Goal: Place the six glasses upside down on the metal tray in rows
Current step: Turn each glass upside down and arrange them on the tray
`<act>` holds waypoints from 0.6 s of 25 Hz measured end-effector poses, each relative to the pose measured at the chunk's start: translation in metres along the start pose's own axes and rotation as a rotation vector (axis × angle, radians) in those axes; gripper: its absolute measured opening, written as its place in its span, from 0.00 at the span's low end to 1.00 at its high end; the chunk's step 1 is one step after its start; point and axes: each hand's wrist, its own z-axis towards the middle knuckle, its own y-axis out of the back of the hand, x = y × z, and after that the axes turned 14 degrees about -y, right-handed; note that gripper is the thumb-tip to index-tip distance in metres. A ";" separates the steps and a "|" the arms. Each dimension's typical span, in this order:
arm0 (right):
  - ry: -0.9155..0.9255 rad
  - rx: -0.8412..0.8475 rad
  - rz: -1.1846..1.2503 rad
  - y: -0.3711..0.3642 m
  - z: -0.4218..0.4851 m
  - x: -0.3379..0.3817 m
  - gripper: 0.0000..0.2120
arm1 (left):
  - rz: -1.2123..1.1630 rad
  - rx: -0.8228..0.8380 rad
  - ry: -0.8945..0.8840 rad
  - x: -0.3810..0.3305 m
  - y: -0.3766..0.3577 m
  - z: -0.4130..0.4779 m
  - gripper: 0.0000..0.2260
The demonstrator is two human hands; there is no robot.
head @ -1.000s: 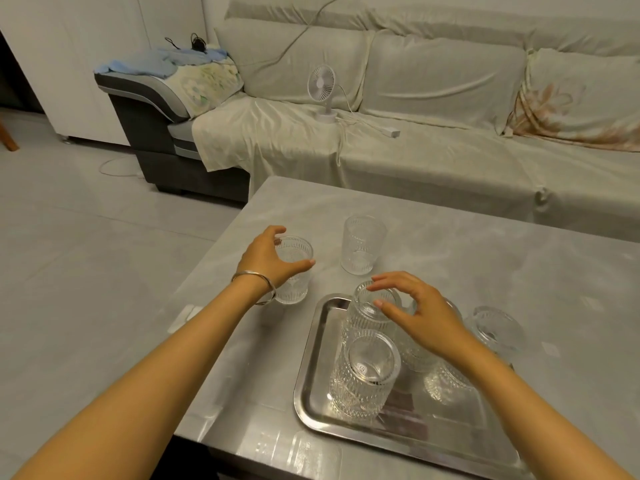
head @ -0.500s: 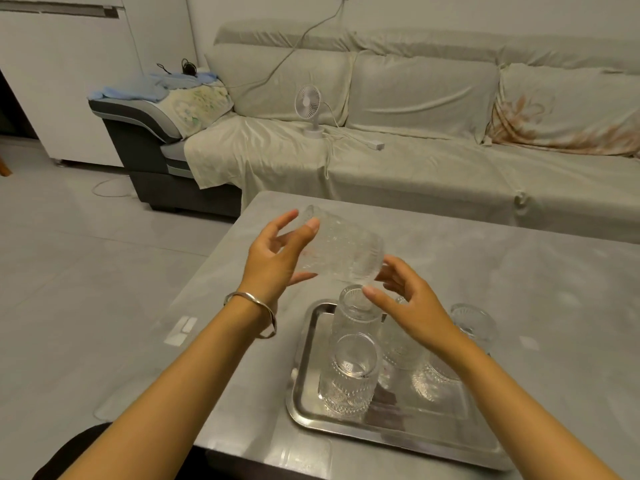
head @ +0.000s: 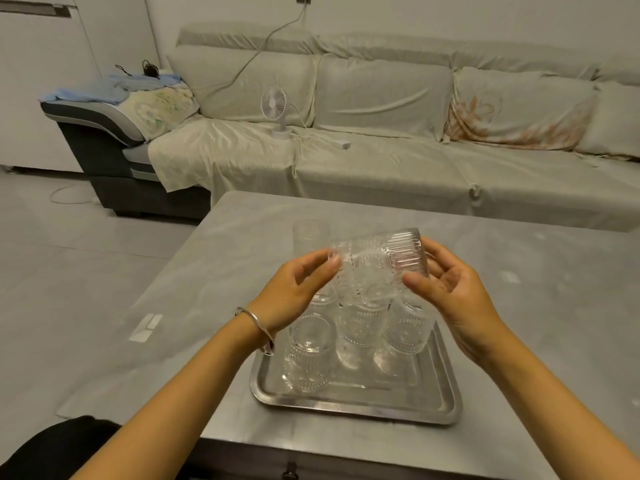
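Since half a second ago, both hands have carried the ribbed glass (head: 377,263) rightward, so it now lies on its side in the air above the far row of the metal tray (head: 356,405). Left hand (head: 294,292) touches the glass's left end with its thumb and fingertips, palm turned inward and fingers loosely spread; a silver bangle (head: 258,329) circles that wrist. Right hand (head: 453,291) cups the right end from the 3 o'clock side, thumb reaching under the ribbed band, fingers curved behind it. Between them the two hands hold this one glass, neither wrapping it fully. Motion blur smears the glass, so which end is the mouth I cannot tell. Below it the tray sits at the near edge of the grey table (head: 519,306), holding upturned glasses: one at the tray's 9 o'clock (head: 308,358), one in the middle (head: 358,327), one toward 2 o'clock (head: 408,325), and another partly hidden behind the left hand, only its lower edge showing. They stand close together, bases up. Beyond the tray at 11 o'clock an upright glass (head: 310,235) stands on the bare tabletop, partly behind the held one. Farther off at 12 o'clock a covered sofa (head: 381,161) runs across the room, with a small white fan (head: 275,110) standing on its seat.
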 end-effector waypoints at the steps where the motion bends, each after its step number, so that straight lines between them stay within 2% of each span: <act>1: -0.002 -0.016 -0.031 0.005 -0.004 -0.001 0.35 | 0.087 0.011 -0.014 0.006 0.000 -0.002 0.34; 4: 0.010 -0.055 -0.125 0.014 -0.013 -0.007 0.32 | 0.249 0.038 -0.004 0.032 -0.001 -0.012 0.28; 6: 0.029 -0.047 -0.184 0.017 -0.016 -0.013 0.32 | 0.463 0.080 -0.024 0.051 0.000 -0.020 0.23; 8: 0.016 -0.042 -0.278 0.017 -0.020 -0.020 0.34 | 0.579 0.117 -0.065 0.063 -0.001 -0.026 0.24; 15: -0.074 -0.088 -0.553 -0.002 -0.019 -0.057 0.35 | 0.565 0.073 -0.105 0.070 -0.004 -0.024 0.25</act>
